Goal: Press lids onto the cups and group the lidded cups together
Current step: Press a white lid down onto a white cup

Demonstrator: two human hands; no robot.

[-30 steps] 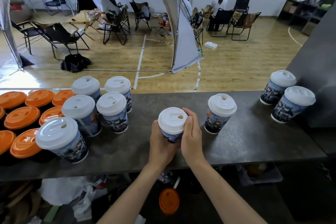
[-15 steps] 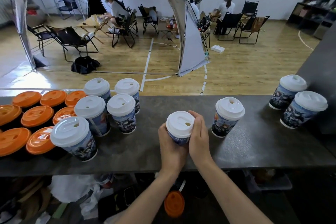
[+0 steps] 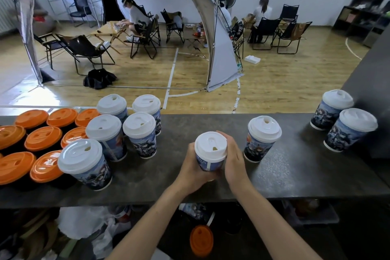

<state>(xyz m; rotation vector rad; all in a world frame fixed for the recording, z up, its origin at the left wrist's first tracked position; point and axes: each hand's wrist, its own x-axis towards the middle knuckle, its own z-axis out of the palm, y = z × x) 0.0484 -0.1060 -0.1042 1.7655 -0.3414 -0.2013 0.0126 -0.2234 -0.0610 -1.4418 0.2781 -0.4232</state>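
Head view: left hand (image 3: 190,170) and right hand (image 3: 236,161), fingers (image 3: 224,135) curled round blue printed cup (image 3: 207,162) at centre of bench (image 3: 291,177), near front edge. White sip lid (image 3: 210,144) on top; contents hidden. Five lidded cups (image 3: 138,131) clustered left beside orange lids (image 3: 43,138). Single lidded cup (image 3: 261,140) just right of hands; two lidded cups (image 3: 349,129) far right.

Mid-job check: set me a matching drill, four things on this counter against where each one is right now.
Things:
1. orange lids
2. cluster of five white-lidded cups
3. pair of white-lidded cups
4. held cup

Places:
A. between the left hand and right hand, near edge
B. far right of the counter
C. far left
D. left of centre, beside the orange lids

Pairs: 1-C, 2-D, 3-B, 4-A
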